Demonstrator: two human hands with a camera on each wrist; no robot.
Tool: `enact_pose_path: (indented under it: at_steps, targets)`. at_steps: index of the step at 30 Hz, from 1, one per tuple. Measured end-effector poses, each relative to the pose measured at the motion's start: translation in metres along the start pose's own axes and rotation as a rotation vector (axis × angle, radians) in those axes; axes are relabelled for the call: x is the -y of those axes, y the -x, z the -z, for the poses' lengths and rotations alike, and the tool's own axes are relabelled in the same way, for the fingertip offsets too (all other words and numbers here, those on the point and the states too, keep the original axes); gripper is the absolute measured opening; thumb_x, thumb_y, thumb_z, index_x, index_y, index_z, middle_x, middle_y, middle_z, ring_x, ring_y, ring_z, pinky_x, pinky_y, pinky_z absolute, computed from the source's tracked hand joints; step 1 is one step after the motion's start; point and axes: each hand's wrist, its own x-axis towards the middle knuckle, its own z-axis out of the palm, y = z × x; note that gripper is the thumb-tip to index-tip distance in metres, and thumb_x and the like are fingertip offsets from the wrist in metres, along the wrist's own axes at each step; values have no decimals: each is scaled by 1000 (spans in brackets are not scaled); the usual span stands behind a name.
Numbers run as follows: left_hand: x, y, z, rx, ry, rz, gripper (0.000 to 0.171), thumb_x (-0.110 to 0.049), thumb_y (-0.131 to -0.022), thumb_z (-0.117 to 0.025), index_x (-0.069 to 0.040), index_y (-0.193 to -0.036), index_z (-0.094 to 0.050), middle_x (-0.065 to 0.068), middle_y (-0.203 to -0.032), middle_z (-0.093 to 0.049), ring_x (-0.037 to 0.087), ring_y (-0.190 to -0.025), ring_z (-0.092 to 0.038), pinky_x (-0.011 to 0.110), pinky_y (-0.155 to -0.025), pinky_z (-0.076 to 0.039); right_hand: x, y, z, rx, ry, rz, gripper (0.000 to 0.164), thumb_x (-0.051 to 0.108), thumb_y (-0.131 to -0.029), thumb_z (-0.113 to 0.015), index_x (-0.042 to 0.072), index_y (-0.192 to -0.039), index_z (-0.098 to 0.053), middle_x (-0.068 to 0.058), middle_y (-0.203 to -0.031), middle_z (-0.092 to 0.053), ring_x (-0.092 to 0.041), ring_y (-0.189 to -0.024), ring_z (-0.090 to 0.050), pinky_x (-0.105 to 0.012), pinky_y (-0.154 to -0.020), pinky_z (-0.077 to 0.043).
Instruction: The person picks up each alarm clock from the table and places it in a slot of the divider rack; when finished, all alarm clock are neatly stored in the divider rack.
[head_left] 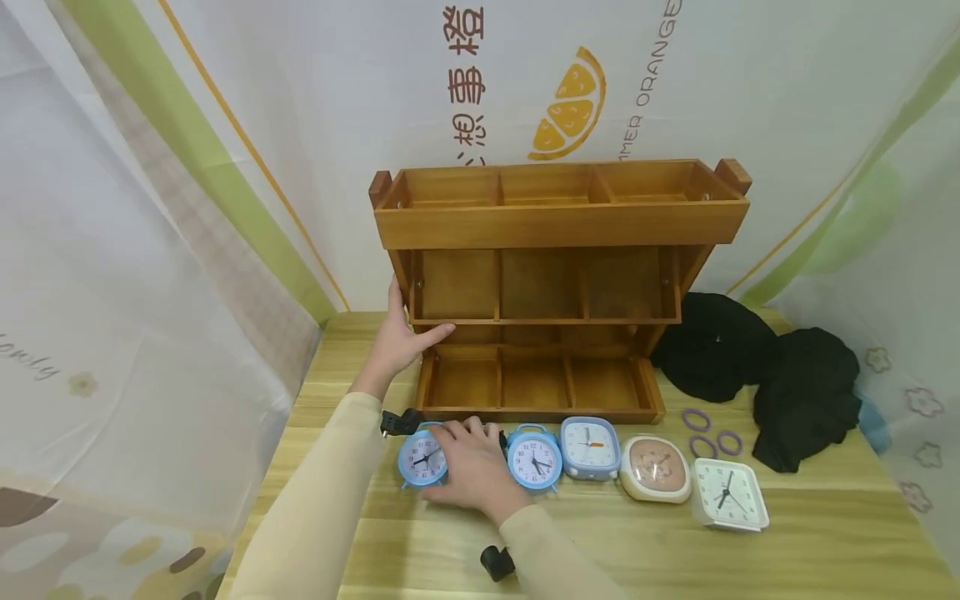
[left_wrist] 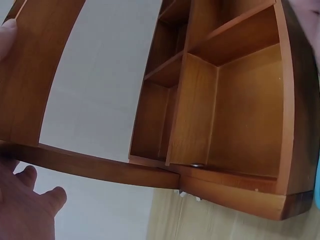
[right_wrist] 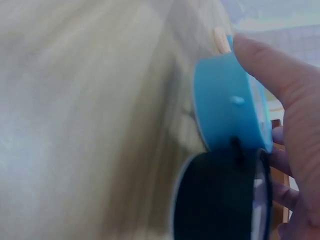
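Right hand (head_left: 472, 471): While the left hand (head_left: 397, 346) is resting at the wooden rack (head_left: 558, 227), this one is reaching low over the clocks, its fingers bent and its thumb standing apart from them. Whether it is gripping a clock, I cannot tell.
Left blue clock (head_left: 420, 461): It is sitting just to the left of the right hand, its right edge lying partly under the fingers. The right hand is being the nearer one.
Dark clock (right_wrist: 215, 200): It is standing close beside the left blue clock, mostly hiding beneath the right hand in the head view.
Other clocks: To the right of the right hand, the second blue clock (head_left: 535, 460), the square blue clock (head_left: 589, 448), the beige clock (head_left: 655, 469) and the white clock (head_left: 727, 495) are continuing the row.
Key relation: The long axis of the rack is running left to right, just beyond the right hand, and the row is lying roughly along it.
Left hand: It is touching the rack's left side, the thumb spreading wide across the front.
Black cloths (head_left: 806, 392): They are lying well to the right of both hands, on the surface (head_left: 420, 554).
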Motion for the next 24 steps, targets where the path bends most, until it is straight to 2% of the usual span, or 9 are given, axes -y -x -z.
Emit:
enact_pose_path:
  at_steps: [7, 14, 18, 24]
  targets:
    - [-1, -2, -1, 8, 21, 2, 129, -34, -88, -86, -39, -164, 17, -4, -175, 5, 28, -160, -6, 57, -126, -18, 7, -3, -5, 4, 10, -30, 101, 77, -73, -80, 22, -152, -53, 2, -142, -60, -23, -114, -48, -45, -88, -34]
    - [-1, -4, -4, 2, 70, -9, 130, -29, -87, -88, -37, -165, 15, -1, -175, -3, 29, -158, -17, 56, -125, -23, 12, -7, -7, 15, -43, -76, 95, 73, -71, -84, 21, -147, -57, 3, -140, -61, -22, -114, -48, -48, -91, -34]
    - [0, -4, -4, -5, 93, -30, 123, -32, -90, -84, -39, -165, 14, -1, -175, -7, 29, -158, -20, 56, -124, -25, 12, -9, -10, 0, -88, -85, 92, 69, -70, -88, 22, -144, -59, 4, -139, -61, -21, -115, -48, -47, -91, -33]
    - [2, -3, -1, 0, 83, -29, 117, -45, -93, -79, -44, -163, 15, -3, -174, -8, 27, -158, -22, 54, -124, -25, 12, -9, -11, -14, -119, -84, 92, 65, -68, -90, 22, -144, -60, 5, -135, -61, -21, -116, -50, -45, -90, -32]
